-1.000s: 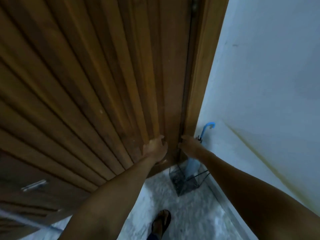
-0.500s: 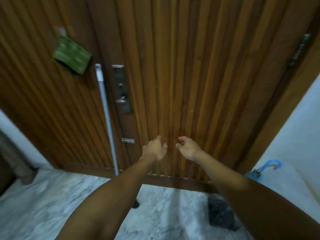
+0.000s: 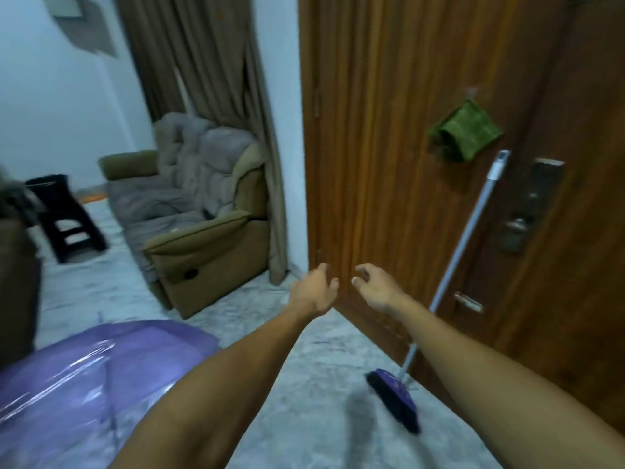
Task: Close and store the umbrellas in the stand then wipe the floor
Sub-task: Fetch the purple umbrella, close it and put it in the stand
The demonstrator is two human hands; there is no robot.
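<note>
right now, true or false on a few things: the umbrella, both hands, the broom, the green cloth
1. The purple umbrella lies open on the floor. True.
2. The left hand grips the broom. False: it holds nothing.
3. The broom leans against the door. True.
4. The green cloth lies on the armchair. False: it hangs on the door.
5. The right hand holds nothing. True.

The marble floor (image 3: pixel 304 384) bears an open purple umbrella (image 3: pixel 84 377), a broom (image 3: pixel 394 396), an armchair (image 3: pixel 203 231) and a stool (image 3: pixel 64 218).
</note>
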